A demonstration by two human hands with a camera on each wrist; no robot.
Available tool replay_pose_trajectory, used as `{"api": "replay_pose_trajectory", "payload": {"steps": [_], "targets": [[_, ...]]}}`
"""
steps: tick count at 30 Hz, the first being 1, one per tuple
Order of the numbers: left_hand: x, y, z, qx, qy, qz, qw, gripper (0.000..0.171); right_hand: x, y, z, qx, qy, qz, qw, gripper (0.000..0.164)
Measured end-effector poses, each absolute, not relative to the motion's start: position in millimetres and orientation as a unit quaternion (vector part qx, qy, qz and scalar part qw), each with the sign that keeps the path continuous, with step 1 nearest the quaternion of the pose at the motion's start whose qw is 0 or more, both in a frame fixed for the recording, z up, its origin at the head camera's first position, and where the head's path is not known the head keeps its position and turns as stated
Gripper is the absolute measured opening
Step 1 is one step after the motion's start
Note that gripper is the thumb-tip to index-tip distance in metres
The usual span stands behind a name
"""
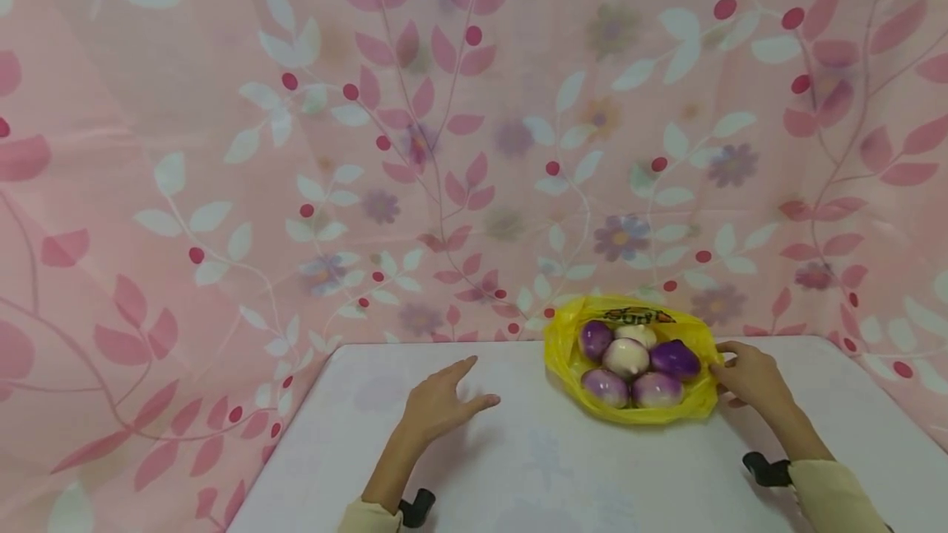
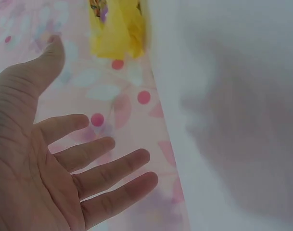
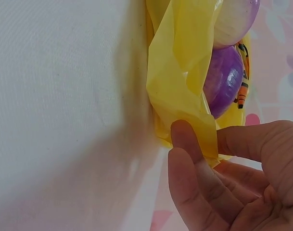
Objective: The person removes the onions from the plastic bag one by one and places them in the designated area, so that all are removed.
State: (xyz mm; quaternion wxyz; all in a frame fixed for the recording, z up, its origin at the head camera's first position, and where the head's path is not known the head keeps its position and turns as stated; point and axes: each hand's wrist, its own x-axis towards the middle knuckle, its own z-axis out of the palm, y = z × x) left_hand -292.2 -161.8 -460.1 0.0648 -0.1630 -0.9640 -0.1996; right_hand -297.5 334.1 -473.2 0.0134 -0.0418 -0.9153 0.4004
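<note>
A yellow plastic bag (image 1: pixel 622 415) lies with its mouth spread, holding several glossy round vegetables (image 1: pixel 628 358), purple and white, that look like turnips or round eggplants. My right hand (image 1: pixel 755 377) is at the bag's right side. In the right wrist view, its thumb and fingers (image 3: pixel 184 168) pinch the edge of the yellow bag (image 3: pixel 180 62), beside a purple vegetable (image 3: pixel 225 79). To the left of the bag, my left hand (image 1: pixel 440 401) hovers over the table with nothing in it. The left wrist view shows its fingers (image 2: pixel 117 171) spread and relaxed, palm visible.
A white table (image 1: pixel 533 484) with a faint pattern carries the bag near its far edge. Behind it hangs a pink cloth (image 1: pixel 459 146) printed with leaves and flowers. A dark wrist camera (image 1: pixel 766 470) sits on each wrist.
</note>
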Motion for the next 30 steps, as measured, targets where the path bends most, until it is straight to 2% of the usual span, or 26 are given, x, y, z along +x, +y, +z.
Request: {"api": "replay_pose_trajectory", "payload": {"steps": [9,23,30], "targets": [[-301.3,-128.5,-455.3,-0.174,-0.961,-0.212,0.033,0.087,-295.5,332.5,-471.6,-0.040,-0.914,0.404,0.016,0.055],[-306.5,-76.8,-453.0,-0.198,-0.948,-0.241,0.065,0.076,-295.9,332.9,-471.9,-0.044,-0.916,0.399,0.019,0.054],[-309.0,-48.6,-457.0,-0.193,-0.944,-0.260,0.058,0.072,-298.2,334.3,-473.5,-0.044,-0.917,0.397,0.017,0.056]]}}
